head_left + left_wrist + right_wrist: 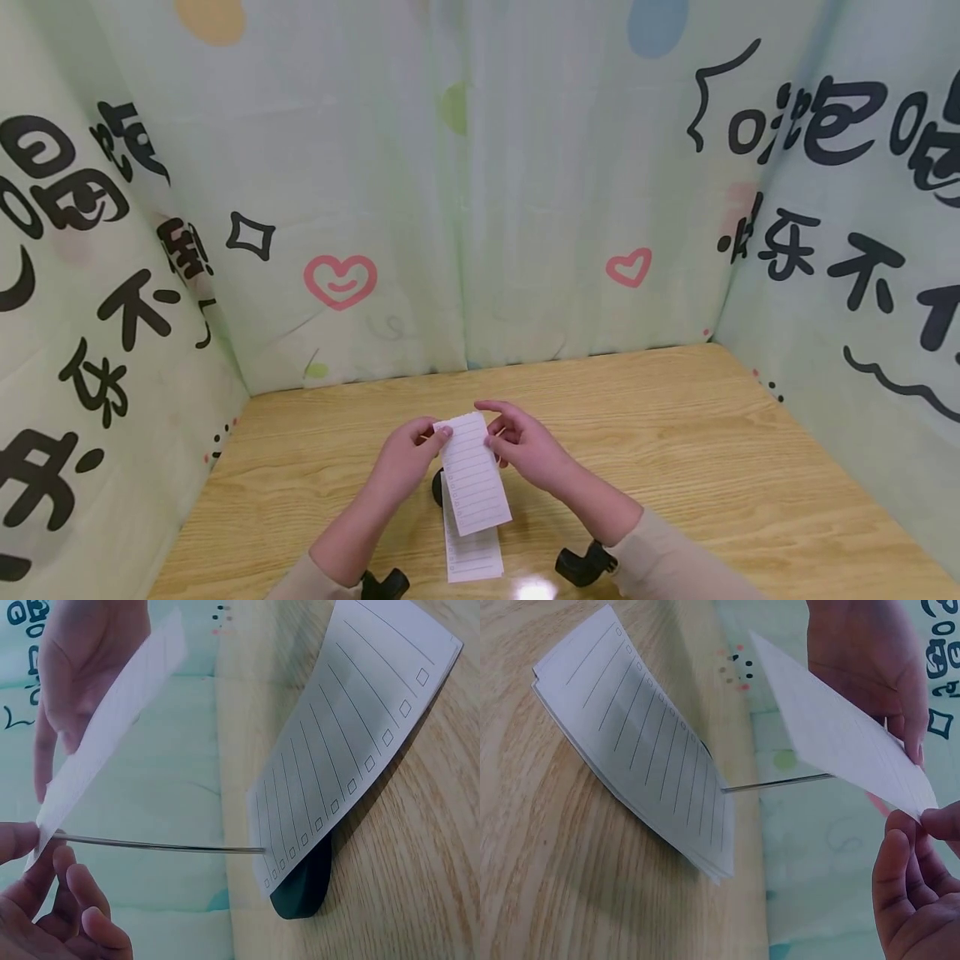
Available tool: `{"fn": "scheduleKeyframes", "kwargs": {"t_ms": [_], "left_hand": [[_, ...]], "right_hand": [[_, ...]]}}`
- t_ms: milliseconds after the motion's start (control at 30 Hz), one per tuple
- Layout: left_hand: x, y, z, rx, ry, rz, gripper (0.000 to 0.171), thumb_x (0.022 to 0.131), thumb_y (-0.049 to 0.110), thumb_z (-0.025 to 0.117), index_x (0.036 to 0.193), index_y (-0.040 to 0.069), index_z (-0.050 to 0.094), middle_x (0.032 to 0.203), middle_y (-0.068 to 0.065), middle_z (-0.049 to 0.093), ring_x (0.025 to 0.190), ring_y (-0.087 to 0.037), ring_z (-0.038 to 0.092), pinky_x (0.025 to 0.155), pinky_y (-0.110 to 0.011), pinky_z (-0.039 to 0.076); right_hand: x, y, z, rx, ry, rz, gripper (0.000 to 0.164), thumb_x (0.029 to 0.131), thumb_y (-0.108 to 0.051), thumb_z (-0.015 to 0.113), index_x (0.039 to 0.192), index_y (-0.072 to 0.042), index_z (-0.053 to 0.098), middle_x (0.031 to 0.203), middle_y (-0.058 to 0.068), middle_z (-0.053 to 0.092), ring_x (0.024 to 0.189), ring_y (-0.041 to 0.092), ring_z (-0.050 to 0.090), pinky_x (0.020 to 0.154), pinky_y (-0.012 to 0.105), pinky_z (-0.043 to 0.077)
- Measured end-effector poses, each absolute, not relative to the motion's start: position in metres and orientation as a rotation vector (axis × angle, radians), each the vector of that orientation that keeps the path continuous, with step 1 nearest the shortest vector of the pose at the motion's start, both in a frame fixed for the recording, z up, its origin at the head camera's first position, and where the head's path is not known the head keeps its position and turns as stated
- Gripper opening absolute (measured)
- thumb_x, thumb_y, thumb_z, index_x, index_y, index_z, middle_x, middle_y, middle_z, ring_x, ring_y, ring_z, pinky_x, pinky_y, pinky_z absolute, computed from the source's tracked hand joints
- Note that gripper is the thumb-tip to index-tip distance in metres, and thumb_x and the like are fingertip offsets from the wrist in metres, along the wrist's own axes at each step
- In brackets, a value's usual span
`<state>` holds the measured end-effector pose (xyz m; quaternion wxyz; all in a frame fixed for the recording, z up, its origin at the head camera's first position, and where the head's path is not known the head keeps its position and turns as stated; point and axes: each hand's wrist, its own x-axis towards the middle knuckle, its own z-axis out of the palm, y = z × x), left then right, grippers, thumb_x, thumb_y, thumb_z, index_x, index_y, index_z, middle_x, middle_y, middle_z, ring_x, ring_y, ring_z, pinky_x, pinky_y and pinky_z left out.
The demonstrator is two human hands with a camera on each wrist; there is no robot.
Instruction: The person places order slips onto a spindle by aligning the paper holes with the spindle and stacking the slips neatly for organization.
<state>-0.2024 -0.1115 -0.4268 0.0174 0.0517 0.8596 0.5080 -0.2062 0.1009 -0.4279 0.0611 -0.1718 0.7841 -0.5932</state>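
Observation:
A white lined sheet [472, 475] with small checkboxes hangs tilted between both hands. My left hand [408, 454] pinches its upper left corner, thumb on the front. At the right edge my right hand [528, 450] pinches it, index finger stretched out above the top. A thin metal rod [161, 846] rises to the sheet and meets it near the held edge. Lower on the rod, more lined sheets [634, 720] lie slanted in a small stack with the rod through their far end. Under them, the dark rounded base [309, 889] stands on the table, mostly covered.
The wood-grain table [637, 417] is enclosed on three sides by pale green curtains [525, 192] printed with hearts and black characters. Black curved mounts [585, 565] sit at both wrists. A bright light reflection shows at the table's near side.

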Motion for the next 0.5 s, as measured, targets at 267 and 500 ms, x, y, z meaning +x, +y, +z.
{"fn": "scheduleKeyframes", "kwargs": {"t_ms": [267, 500], "left_hand": [[-0.2013, -0.1113, -0.4254, 0.126, 2.646, 1.598, 0.028, 0.096, 0.039, 0.064, 0.1, 0.011, 0.07, 0.092, -0.004, 0.062, 0.083, -0.021, 0.054, 0.069, -0.034, 0.045], [-0.2, -0.1112, -0.4221, 0.109, 2.638, 1.605, 0.026, 0.097, 0.037, 0.064, 0.099, 0.012, 0.071, 0.09, -0.003, 0.063, 0.084, -0.021, 0.055, 0.071, -0.035, 0.045]], "right_hand": [[-0.2044, 0.0997, -0.4305, -0.509, 2.368, -1.789, 0.047, 0.097, -0.002, 0.059, 0.142, -0.011, 0.051, 0.096, 0.01, 0.057, 0.073, 0.022, 0.058, 0.062, 0.035, 0.052], [-0.2057, 0.0982, -0.4345, -0.522, 2.36, -1.785, 0.045, 0.097, 0.0, 0.059, 0.14, -0.01, 0.052, 0.094, 0.01, 0.057, 0.074, 0.032, 0.061, 0.06, 0.035, 0.052]]}}
